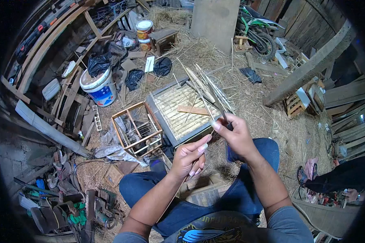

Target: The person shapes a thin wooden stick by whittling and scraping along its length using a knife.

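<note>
My left hand (190,158) is closed in a pinch on a thin stick, part of which runs down past my wrist. Close to its upper right, my right hand (234,135) is closed round a dark knife-like blade (220,106), which points up and away. A light strip also shows by the right fingertips. Beyond both hands lies a framed slatted panel (170,107), with a flat wooden piece (192,109) and a pile of split sticks (205,87) on it. A small wooden frame cage (137,129) stands left of the panel.
A white bucket (98,87) stands at the left, near black plastic bags (133,79). A slanted wooden post (308,62) rises at the right. Behind it are a green motorbike (257,34) and wooden crates. Another person's leg (338,176) shows at the right edge. Straw covers the ground.
</note>
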{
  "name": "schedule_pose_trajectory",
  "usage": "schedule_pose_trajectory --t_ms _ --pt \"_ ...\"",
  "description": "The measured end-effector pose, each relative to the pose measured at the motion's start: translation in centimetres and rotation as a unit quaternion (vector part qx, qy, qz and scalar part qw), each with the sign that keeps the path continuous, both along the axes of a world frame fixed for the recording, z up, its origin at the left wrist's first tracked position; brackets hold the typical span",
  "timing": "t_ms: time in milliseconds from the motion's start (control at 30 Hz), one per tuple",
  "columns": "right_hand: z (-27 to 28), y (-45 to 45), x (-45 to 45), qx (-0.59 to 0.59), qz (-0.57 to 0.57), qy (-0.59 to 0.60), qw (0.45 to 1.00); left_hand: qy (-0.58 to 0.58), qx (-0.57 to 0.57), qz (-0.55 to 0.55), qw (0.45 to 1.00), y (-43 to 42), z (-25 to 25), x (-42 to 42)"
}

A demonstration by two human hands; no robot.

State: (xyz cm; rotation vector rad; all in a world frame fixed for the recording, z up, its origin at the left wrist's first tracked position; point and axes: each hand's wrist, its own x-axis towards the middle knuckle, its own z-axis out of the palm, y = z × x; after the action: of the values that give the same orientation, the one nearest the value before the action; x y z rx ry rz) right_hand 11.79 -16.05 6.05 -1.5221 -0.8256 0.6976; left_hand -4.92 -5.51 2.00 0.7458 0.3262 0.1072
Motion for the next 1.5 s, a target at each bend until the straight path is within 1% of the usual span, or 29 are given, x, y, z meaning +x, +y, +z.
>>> schedule_pose_trajectory --t_ms 67,100,133,200,267,333,500,567,600,667,767,867,1033,1067,1100,1133,1200,1233,1300,1333,1400,1433,1500 --pt "-0.2 0.2 0.2 -0.001 -0.021 -0.113 0.993 -0.001 0.020 0.011 1.000 0.1 -0.3 0.0" --pt "0.7 0.0 -0.7 -0.018 -0.055 -0.180 0.982 -0.002 0.020 0.011 1.000 0.2 -0.4 0.0" --pt "1.0 -0.5 -1.3 -0.017 -0.055 -0.181 0.982 -0.013 0.011 0.025 1.000 0.2 -0.5 0.0" --pt "1.3 -1.5 -2.3 -0.103 -0.046 -0.334 0.936 -0.027 0.003 0.043 0.999 0.5 -0.7 0.0" --pt "1.6 -2.2 -3.4 -0.131 -0.005 -0.380 0.916 -0.035 0.006 0.037 0.999 0.6 -1.0 0.0" --pt "1.6 -2.3 -3.9 -0.120 -0.007 -0.417 0.901 -0.033 -0.007 0.039 0.999 0.4 -1.1 -0.1" --pt "0.9 -2.4 -3.7 -0.109 0.010 -0.424 0.899 -0.031 -0.039 0.061 0.997 0.1 -0.4 -0.3" --pt "0.9 -2.4 -3.4 -0.099 0.010 -0.423 0.901 -0.045 -0.028 0.041 0.998 0.2 -0.6 -0.5" --pt "1.0 -2.4 -3.1 -0.113 0.005 -0.430 0.896 -0.050 -0.024 0.034 0.998 0.2 -0.8 -0.5" --pt "1.2 -2.6 -2.4 -0.125 -0.002 -0.438 0.890 -0.088 -0.054 0.041 0.994 0.1 -1.4 -0.5" --pt "1.5 -2.8 -2.0 -0.146 -0.039 -0.446 0.882 -0.065 -0.052 0.052 0.995 0.0 -0.8 -0.3" --pt "1.0 -3.0 -3.3 -0.121 0.025 -0.444 0.887 -0.056 -0.035 0.052 0.996 -0.2 0.3 -0.3" --pt "1.0 -2.8 -2.6 -0.125 0.020 -0.446 0.886 -0.077 -0.046 0.038 0.995 0.3 -1.1 -0.3" --pt "0.5 -2.8 -2.2 -0.136 -0.011 -0.446 0.885 -0.076 -0.059 0.032 0.995 0.3 -1.4 -0.3" --pt "0.3 -2.8 -1.6 -0.148 -0.041 -0.444 0.883 -0.074 -0.053 0.051 0.994 0.1 -1.1 -0.5" --pt "0.7 -2.9 -0.8 -0.178 -0.078 -0.430 0.882 -0.075 -0.053 0.052 0.994 0.0 -0.7 -0.7" --pt "1.0 -3.5 0.6 -0.153 -0.092 -0.437 0.881 -0.069 -0.019 0.039 0.997 0.0 -0.1 -0.8" --pt "1.1 -3.5 0.3 -0.154 -0.092 -0.438 0.881 -0.062 -0.020 0.046 0.997 -0.1 -0.4 -0.6" --pt "1.4 -3.7 -0.9 -0.118 -0.096 -0.398 0.905 -0.045 -0.017 0.055 0.997 -0.3 -0.4 -0.3" --pt "1.6 -3.6 -1.5 -0.119 -0.096 -0.398 0.904 -0.027 -0.009 0.063 0.998 -0.3 -0.4 -0.1" --pt "1.9 -3.2 -2.9 -0.102 -0.052 -0.400 0.909 -0.028 -0.005 0.063 0.998 -0.1 -0.5 -0.1" --pt "1.6 -3.2 -3.3 -0.124 -0.024 -0.411 0.903 -0.030 -0.002 0.063 0.998 -0.1 -0.5 0.0" --pt "1.2 -3.0 -3.7 -0.115 -0.008 -0.418 0.901 -0.029 0.004 0.071 0.997 -0.2 -0.2 -0.1"
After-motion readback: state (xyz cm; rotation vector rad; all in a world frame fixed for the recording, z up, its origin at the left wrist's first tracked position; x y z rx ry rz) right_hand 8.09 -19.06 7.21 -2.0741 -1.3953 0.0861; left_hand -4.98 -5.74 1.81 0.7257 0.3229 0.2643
